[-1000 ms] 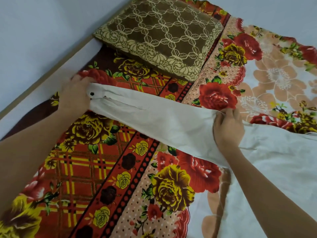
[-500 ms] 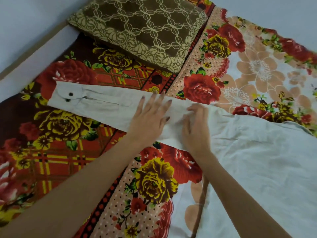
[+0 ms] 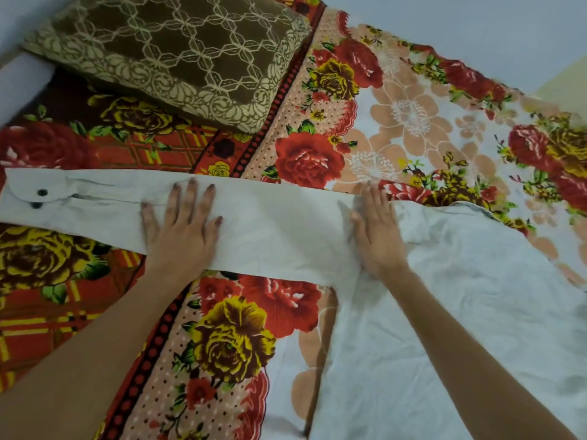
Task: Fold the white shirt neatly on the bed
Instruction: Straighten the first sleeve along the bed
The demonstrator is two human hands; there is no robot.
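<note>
The left hand (image 3: 179,223) lay palm-down, fingers spread, on the white cotton shirt (image 3: 444,296) sleeve stretched toward nine o'clock (cuff buttoned) across the floral bedspread (image 3: 235,338); the right hand (image 3: 376,231) pressed flat, fingers together, near the shoulder.

A white shirt (image 3: 444,312) lies spread flat on the bed (image 3: 222,344), its floral sheet patterned with red and yellow roses. One long sleeve (image 3: 270,230) stretches straight out from the lightly creased body, below the brown pillow (image 3: 171,55), its cuff (image 3: 28,198) flat and showing two dark buttons (image 3: 42,192). The body lies well off from the pillow.
</note>
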